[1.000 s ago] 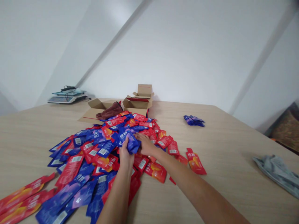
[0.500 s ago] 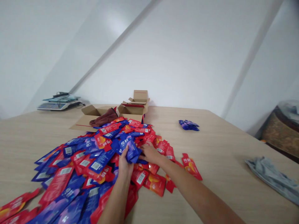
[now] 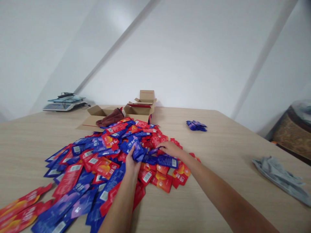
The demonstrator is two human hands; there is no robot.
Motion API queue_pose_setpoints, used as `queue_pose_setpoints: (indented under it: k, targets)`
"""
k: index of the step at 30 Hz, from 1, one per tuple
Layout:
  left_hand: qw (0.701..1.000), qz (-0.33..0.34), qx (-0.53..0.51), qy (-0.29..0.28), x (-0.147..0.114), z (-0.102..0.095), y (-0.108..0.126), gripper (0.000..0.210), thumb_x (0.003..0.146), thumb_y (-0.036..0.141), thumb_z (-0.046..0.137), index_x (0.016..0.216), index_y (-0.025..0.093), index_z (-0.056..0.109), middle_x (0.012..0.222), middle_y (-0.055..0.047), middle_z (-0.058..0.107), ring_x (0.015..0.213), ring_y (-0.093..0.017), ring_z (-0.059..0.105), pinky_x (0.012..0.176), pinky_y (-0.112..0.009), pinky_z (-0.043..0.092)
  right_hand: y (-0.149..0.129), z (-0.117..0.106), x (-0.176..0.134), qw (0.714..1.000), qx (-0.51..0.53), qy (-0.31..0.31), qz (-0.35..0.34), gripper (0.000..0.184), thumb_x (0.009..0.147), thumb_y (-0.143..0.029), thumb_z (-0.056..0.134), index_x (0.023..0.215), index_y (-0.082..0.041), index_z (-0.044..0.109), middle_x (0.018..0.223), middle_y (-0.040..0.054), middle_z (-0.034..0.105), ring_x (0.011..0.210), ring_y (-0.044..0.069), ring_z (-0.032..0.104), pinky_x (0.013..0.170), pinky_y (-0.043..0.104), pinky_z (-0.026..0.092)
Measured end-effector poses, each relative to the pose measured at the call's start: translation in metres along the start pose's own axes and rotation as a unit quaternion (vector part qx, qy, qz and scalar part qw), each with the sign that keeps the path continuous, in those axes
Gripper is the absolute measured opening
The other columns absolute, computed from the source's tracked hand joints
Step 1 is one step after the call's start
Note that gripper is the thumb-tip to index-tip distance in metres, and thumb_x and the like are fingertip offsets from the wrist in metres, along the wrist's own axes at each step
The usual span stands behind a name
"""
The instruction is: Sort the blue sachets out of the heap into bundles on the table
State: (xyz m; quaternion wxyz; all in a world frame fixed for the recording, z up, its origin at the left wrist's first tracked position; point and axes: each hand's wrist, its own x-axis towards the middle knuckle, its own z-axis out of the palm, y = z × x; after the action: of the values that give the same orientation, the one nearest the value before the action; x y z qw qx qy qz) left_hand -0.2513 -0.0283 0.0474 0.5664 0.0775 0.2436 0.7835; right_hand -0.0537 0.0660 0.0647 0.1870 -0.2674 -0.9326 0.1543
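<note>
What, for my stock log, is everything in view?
table: one, pale, underneath
heaped packets: many, red and blue, centre-left
separate packets: several, blue, right of heap
open boxes: several, brown, behind heap
cloth: one, dark brown, at left box
loaded scale: one, whitish, far left
bundle: one, grey, table's right
patterned object: one, brown, right edge
wall: count unclear, white, behind
left hand: one, bare, holding blue packets
right hand: one, bare, touching another packet

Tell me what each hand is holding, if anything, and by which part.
The left hand holds a blue packet by its near left edge. The right hand seems to pinch a second packet by its right end.
</note>
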Motion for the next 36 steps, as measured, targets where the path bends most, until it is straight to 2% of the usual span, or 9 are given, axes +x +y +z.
queue_pose_setpoints:
  k: [4,8,14,18,23,26,29,32,36]
  targets:
    - [0.999,-0.010,0.043,0.020,0.001,0.001,-0.005,0.021,0.083,0.016,0.053,0.100,0.009,0.062,0.082,-0.009,0.071,0.072,-0.019,0.069,0.069,-0.034,0.057,-0.008,-0.025,0.000,0.992,-0.087,0.086,0.002,0.026,0.081,-0.013,0.049,0.096,-0.024,0.067,0.097,0.0018,0.068,0.095,0.017,0.056,0.093,0.035,0.033]
    - [0.993,0.000,0.108,0.041,-0.002,0.003,-0.016,0.025,0.078,0.013,0.061,0.103,0.013,0.062,0.081,-0.006,0.071,0.068,-0.016,0.068,0.069,-0.030,0.056,-0.040,-0.042,0.007,0.973,-0.140,0.174,-0.062,0.016,0.077,-0.016,0.054,0.085,-0.023,0.066,0.099,0.0030,0.062,0.103,0.020,0.047,0.101,0.043,0.022]
    - [0.989,-0.111,0.074,-0.064,-0.014,0.008,-0.025,0.029,0.084,0.035,0.056,0.105,0.015,0.061,0.089,-0.006,0.070,0.080,-0.018,0.068,0.077,-0.032,0.054,-0.083,-0.011,0.022,0.969,-0.150,0.133,-0.142,0.014,0.078,-0.017,0.057,0.086,-0.026,0.064,0.124,0.0025,0.053,0.119,0.022,0.039,0.105,0.045,0.021]
    - [0.986,-0.148,0.037,-0.070,-0.019,0.007,-0.023,0.027,0.085,0.035,0.053,0.103,0.016,0.059,0.087,-0.005,0.069,0.079,-0.017,0.067,0.077,-0.032,0.055,-0.086,0.013,0.025,0.979,-0.063,0.164,-0.101,0.025,0.084,-0.019,0.050,0.108,-0.021,0.057,0.131,0.0075,0.048,0.121,0.020,0.039,0.102,0.038,0.031]
    - [0.985,-0.165,0.045,-0.025,-0.017,0.002,-0.022,0.022,0.076,0.012,0.056,0.097,0.009,0.058,0.077,-0.007,0.069,0.063,-0.017,0.066,0.067,-0.031,0.056,-0.071,0.006,0.001,0.964,0.048,0.257,0.045,0.027,0.092,-0.021,0.031,0.107,-0.019,0.053,0.111,0.0083,0.056,0.108,0.017,0.048,0.094,0.033,0.038]
    - [0.986,-0.165,0.017,-0.030,-0.012,-0.001,-0.023,0.027,0.074,0.014,0.053,0.099,0.007,0.058,0.076,-0.009,0.069,0.066,-0.019,0.067,0.069,-0.033,0.056,-0.056,-0.001,-0.033,0.984,-0.002,0.122,0.129,0.023,0.089,-0.021,0.036,0.095,-0.020,0.058,0.092,0.0059,0.062,0.089,0.018,0.056,0.082,0.032,0.043]
    - [0.987,-0.155,-0.009,-0.049,-0.009,-0.002,-0.025,0.034,0.072,0.014,0.052,0.105,0.006,0.058,0.084,-0.011,0.069,0.077,-0.021,0.068,0.075,-0.035,0.055,-0.042,0.006,-0.067,0.976,-0.119,-0.039,0.179,0.025,0.078,-0.025,0.054,0.101,-0.018,0.060,0.103,0.0127,0.061,0.095,0.026,0.056,0.081,0.036,0.043]
    - [0.987,-0.147,-0.016,-0.067,-0.009,-0.001,-0.030,0.036,0.072,0.015,0.052,0.106,0.006,0.058,0.090,-0.012,0.069,0.083,-0.022,0.067,0.080,-0.035,0.054,-0.035,0.021,-0.084,0.962,-0.194,-0.047,0.187,0.050,0.073,-0.023,0.057,0.122,-0.015,0.050,0.121,0.0183,0.052,0.111,0.031,0.048,0.087,0.041,0.041]
    - [0.988,-0.139,0.002,-0.066,-0.012,0.001,-0.031,0.031,0.072,0.014,0.052,0.101,0.009,0.059,0.086,-0.010,0.069,0.081,-0.021,0.067,0.078,-0.035,0.054,-0.024,0.029,-0.081,0.960,-0.196,-0.011,0.202,0.038,0.083,-0.019,0.043,0.120,-0.012,0.050,0.115,0.0184,0.058,0.104,0.028,0.055,0.085,0.039,0.042]
